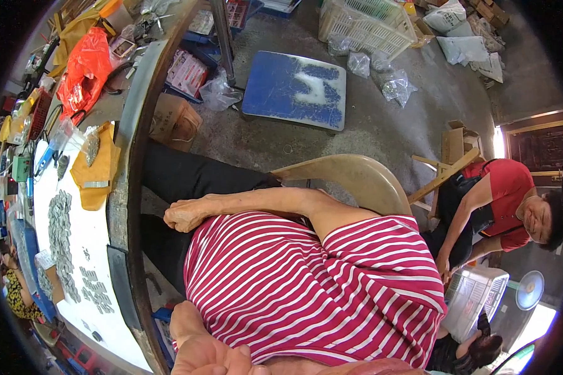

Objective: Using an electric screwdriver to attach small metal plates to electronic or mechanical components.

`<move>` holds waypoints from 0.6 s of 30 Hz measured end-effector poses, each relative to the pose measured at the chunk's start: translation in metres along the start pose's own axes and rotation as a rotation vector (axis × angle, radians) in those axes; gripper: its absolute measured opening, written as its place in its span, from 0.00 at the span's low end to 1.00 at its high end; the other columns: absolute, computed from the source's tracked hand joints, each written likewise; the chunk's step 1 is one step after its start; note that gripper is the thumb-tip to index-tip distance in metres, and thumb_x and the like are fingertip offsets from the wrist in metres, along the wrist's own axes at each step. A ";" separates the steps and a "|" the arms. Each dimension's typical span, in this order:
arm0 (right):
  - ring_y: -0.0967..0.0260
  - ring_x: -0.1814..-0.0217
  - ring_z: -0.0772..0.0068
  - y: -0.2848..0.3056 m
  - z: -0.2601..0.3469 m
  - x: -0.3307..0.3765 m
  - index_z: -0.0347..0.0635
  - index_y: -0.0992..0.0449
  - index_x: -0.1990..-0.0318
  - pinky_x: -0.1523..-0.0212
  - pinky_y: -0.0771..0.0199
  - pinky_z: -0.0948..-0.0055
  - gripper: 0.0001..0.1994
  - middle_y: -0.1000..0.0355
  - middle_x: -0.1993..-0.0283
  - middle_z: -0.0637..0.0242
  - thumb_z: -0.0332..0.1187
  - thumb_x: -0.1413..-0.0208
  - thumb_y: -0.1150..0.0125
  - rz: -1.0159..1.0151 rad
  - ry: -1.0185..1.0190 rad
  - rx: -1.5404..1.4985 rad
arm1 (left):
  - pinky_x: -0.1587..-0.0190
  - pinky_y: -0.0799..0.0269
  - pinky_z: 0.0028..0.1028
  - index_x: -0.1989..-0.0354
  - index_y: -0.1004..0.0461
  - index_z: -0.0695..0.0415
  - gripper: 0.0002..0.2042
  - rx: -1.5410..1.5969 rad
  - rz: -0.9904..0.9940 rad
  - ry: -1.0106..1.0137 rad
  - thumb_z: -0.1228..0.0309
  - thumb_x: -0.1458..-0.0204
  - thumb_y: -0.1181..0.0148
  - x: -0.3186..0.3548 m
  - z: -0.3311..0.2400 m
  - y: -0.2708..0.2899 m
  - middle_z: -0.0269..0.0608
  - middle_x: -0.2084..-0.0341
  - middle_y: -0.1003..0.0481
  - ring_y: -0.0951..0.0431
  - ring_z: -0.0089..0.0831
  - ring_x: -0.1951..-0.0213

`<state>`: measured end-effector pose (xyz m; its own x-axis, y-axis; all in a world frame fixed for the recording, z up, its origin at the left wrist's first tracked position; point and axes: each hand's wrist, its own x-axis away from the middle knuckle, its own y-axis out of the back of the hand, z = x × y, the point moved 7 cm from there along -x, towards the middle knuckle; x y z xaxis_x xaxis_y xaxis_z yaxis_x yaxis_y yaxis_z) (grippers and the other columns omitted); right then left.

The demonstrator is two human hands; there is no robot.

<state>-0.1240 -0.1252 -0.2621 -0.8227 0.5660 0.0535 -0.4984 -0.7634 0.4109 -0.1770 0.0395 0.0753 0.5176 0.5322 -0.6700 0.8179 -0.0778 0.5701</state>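
My right hand (186, 215) is closed in a loose fist. It rests by my lap, at the bottom of my striped shirt (306, 281), with no object showing in it. My left hand (209, 353) is raised at the lower edge, its fingers curled in and partly cut off; whatever it may hold is hidden. Beside me, apart from both hands, the worktable's white sheet (100, 244) bears a long patch of small grey parts (61, 237). Several shorter rows of grey pieces (97, 290) lie nearer its edge. A yellow cloth (94, 178) lies at that edge.
A red plastic bag (86, 69) and assorted tools crowd the table's far end. On the floor stand a blue platform (275, 90), a white crate (369, 28) and clear bags (397, 86). A chair back (356, 172) curves behind me. Another person in red (503, 187) sits nearby.
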 end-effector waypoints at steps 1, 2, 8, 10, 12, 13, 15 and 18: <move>0.30 0.68 0.52 0.001 0.001 0.001 0.27 0.28 0.70 0.68 0.33 0.60 0.10 0.29 0.71 0.47 0.21 0.61 0.54 0.002 -0.001 -0.006 | 0.60 0.29 0.34 0.72 0.28 0.64 0.06 0.004 0.014 0.006 0.83 0.62 0.43 0.001 0.001 0.000 0.42 0.82 0.27 0.25 0.31 0.76; 0.30 0.68 0.52 0.001 0.001 0.002 0.27 0.28 0.70 0.68 0.33 0.60 0.10 0.29 0.71 0.47 0.21 0.61 0.54 0.002 0.000 -0.006 | 0.59 0.30 0.32 0.69 0.28 0.64 0.08 0.006 0.027 0.011 0.82 0.60 0.43 0.002 0.002 0.001 0.43 0.80 0.26 0.25 0.31 0.75; 0.30 0.67 0.51 -0.001 0.000 -0.001 0.28 0.28 0.70 0.68 0.33 0.60 0.10 0.29 0.71 0.47 0.22 0.61 0.54 -0.017 0.022 0.026 | 0.53 0.41 0.25 0.54 0.32 0.64 0.16 -0.183 0.203 0.090 0.79 0.54 0.47 0.018 0.009 0.005 0.45 0.72 0.24 0.23 0.29 0.72; 0.30 0.67 0.51 0.000 0.000 -0.001 0.29 0.28 0.70 0.68 0.33 0.60 0.10 0.29 0.71 0.48 0.22 0.61 0.54 -0.027 0.016 0.015 | 0.52 0.43 0.26 0.54 0.32 0.63 0.16 -0.201 0.191 0.103 0.80 0.54 0.48 0.022 0.010 0.005 0.45 0.72 0.24 0.23 0.29 0.72; 0.30 0.67 0.52 -0.001 -0.005 -0.004 0.30 0.27 0.69 0.68 0.32 0.60 0.11 0.28 0.70 0.48 0.23 0.62 0.53 -0.013 0.006 0.015 | 0.51 0.45 0.27 0.54 0.32 0.63 0.16 -0.218 0.180 0.114 0.81 0.54 0.48 0.024 0.009 0.005 0.45 0.73 0.24 0.23 0.29 0.72; 0.30 0.66 0.52 -0.003 -0.008 -0.005 0.31 0.27 0.67 0.67 0.31 0.60 0.13 0.28 0.69 0.49 0.24 0.62 0.53 0.001 -0.004 0.015 | 0.51 0.46 0.26 0.54 0.31 0.63 0.16 -0.226 0.171 0.132 0.81 0.54 0.48 0.026 0.009 0.005 0.45 0.73 0.24 0.23 0.29 0.72; 0.30 0.67 0.52 -0.003 -0.006 -0.004 0.30 0.27 0.67 0.67 0.31 0.60 0.13 0.28 0.69 0.49 0.24 0.62 0.53 -0.005 0.014 0.012 | 0.50 0.46 0.26 0.54 0.31 0.63 0.16 -0.237 0.160 0.153 0.81 0.54 0.48 0.027 0.009 0.005 0.45 0.73 0.24 0.23 0.29 0.72; 0.30 0.68 0.52 -0.002 -0.007 -0.004 0.29 0.27 0.68 0.68 0.32 0.60 0.12 0.28 0.70 0.49 0.24 0.62 0.54 -0.022 0.029 0.002 | 0.52 0.44 0.27 0.54 0.31 0.62 0.16 -0.228 0.149 0.157 0.81 0.55 0.48 0.018 0.012 0.002 0.45 0.73 0.24 0.24 0.29 0.73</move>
<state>-0.1221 -0.1280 -0.2698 -0.8192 0.5733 0.0178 -0.5161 -0.7503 0.4131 -0.1628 0.0389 0.0593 0.5676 0.6542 -0.4998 0.6498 0.0169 0.7599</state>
